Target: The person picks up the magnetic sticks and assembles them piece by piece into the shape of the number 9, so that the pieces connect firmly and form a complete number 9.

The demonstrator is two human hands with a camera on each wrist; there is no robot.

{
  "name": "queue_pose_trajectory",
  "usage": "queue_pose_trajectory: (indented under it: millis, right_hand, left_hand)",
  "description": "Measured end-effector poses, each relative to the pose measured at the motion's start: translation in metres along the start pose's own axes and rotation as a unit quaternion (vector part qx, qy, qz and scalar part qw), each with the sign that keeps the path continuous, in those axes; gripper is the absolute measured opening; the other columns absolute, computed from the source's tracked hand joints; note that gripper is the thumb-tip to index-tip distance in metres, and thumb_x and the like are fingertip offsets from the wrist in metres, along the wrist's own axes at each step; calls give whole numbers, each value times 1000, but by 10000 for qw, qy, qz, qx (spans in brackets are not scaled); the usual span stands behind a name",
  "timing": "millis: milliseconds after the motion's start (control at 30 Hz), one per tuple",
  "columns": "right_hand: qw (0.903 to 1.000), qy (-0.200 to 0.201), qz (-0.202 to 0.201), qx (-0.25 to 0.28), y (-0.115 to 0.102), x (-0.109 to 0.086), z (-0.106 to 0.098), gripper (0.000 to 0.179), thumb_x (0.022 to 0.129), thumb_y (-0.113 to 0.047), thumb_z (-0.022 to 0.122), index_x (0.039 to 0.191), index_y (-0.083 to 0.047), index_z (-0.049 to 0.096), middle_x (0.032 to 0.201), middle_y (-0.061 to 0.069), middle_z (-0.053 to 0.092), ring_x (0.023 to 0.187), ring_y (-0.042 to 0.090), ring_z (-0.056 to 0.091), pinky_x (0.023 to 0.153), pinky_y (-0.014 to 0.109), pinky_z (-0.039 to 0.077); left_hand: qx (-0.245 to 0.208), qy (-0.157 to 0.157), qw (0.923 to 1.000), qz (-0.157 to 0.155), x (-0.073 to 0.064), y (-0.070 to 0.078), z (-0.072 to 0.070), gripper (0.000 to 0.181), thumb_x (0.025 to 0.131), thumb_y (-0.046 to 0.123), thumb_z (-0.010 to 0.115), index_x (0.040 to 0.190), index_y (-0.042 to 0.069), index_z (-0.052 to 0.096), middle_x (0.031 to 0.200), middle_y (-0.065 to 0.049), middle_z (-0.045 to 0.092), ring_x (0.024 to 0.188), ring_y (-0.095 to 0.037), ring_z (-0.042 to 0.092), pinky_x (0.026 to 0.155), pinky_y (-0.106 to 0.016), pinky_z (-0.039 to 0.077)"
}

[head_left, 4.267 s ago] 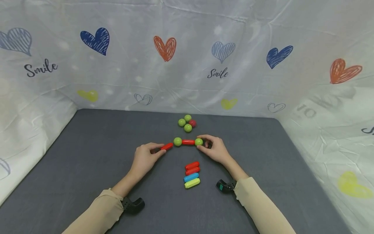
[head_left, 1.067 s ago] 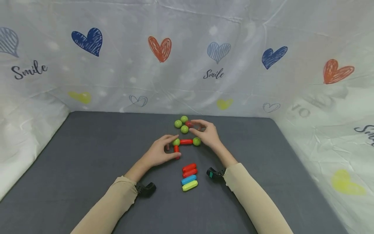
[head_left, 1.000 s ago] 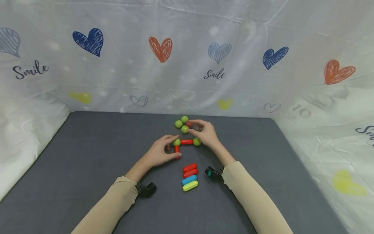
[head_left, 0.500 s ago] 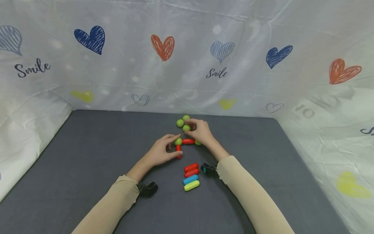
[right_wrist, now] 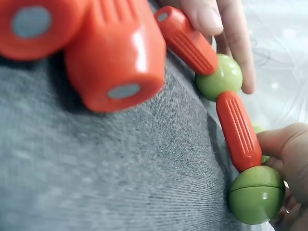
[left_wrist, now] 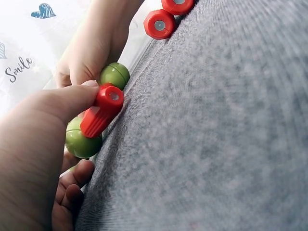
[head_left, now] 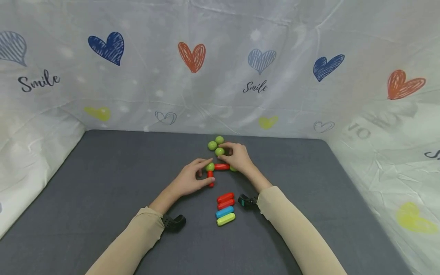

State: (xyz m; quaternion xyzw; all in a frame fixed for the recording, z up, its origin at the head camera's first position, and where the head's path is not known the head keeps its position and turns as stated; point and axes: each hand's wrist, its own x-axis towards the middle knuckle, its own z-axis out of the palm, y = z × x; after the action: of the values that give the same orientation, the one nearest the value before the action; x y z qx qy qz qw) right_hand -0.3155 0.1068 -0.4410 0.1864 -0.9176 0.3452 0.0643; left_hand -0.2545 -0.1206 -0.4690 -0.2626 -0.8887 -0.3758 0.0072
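Nearest, on a grey cloth-covered table [head_left: 103, 183] stretching wide both sides: four plastic rods [head_left: 225, 212], one yellow, one blue, two red. Farther in, pinching with the left hand [head_left: 187, 179] a ribbed red rod [head_left: 211, 174] against a green plastic ball [head_left: 210, 167]; along another red rod [head_left: 222, 167], to a second green ball [right_wrist: 256, 195]. Then, with right hand [head_left: 238, 158] bent beside three green balls [head_left: 212, 145], short of the far edge; can't tell whether gripping.
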Motion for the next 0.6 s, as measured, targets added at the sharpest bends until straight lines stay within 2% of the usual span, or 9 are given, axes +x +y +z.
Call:
queue_pose_trajectory:
  millis: [133,333,467,600]
  right_hand:
    - [9992,119,-117,366,-5,-12,-6,41,93,-25,86,130,-10,77,76,5,64,62,15,49,58,28,38]
    - [9893,215,-472,1364,-9,-50,-15,40,94,-23,84,131,-13,76,87,3,68,61,16,51,57,27,41]
    - [9763,-137,-744,2029,-9,-75,-12,38,94,-11,83,132,-10,75,85,4,66,65,15,52,59,25,42]
    - [9623,-643,-863,2498,-8,-90,-1,35,93,-5,83,127,-5,75,81,7,63,63,12,50,58,23,40]
  left_hand:
    - [3,-8,10000,-25,0,1,-1,70,99,36,78,160,12,50,143,-12,60,84,-14,51,73,-33,45]
    - [-47,17,10000,0,1,3,2,68,102,34,75,160,10,50,143,-14,60,84,-14,51,74,-34,45]
    - [-105,54,9999,4,3,2,2,66,102,32,73,159,8,50,143,-14,60,84,-15,51,74,-34,44]
    - [-93,121,9999,-11,0,2,1,64,103,30,73,159,8,50,142,-14,61,83,-14,50,73,-34,44]
